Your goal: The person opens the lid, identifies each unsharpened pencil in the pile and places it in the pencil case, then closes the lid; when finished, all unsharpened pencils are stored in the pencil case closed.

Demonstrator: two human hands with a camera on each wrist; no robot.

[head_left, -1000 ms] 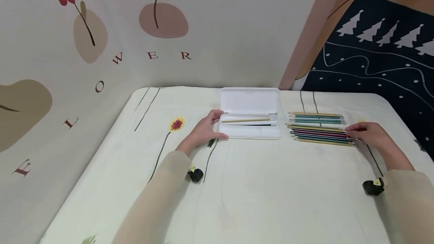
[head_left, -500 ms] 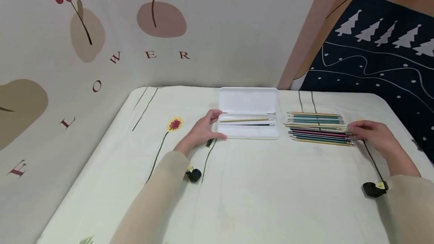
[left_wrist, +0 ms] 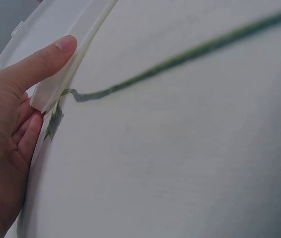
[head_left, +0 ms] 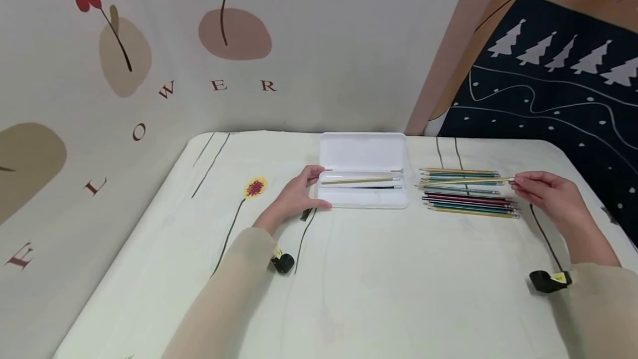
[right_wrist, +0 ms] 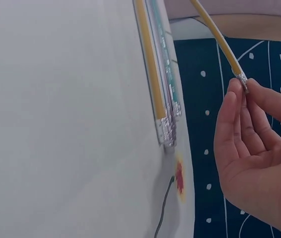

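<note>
A white pencil case (head_left: 366, 203) lies with its lid (head_left: 363, 152) folded back, holding a yellow pencil (head_left: 359, 181) and a dark pencil (head_left: 366, 187). My left hand (head_left: 295, 193) grips its left end; in the left wrist view the thumb lies over the case wall (left_wrist: 83, 47) and the fingertips curl at the corner. To the right, my right hand (head_left: 553, 195) pinches another yellow pencil (right_wrist: 219, 37) by its metal-and-eraser end, thumb against fingertips. That pencil points left, above a row of pencils (head_left: 468, 204) in green, dark, red and yellow.
A pale cloth with printed flowers (head_left: 256, 187) covers the table. Behind the case stands a pale printed wall hanging (head_left: 339, 71). Dark tree-patterned fabric (head_left: 548, 93) hangs past the table's right edge.
My right hand has drawn a yellow pencil up from the row and shifted slightly right and back with it. My left hand keeps its hold on the case.
</note>
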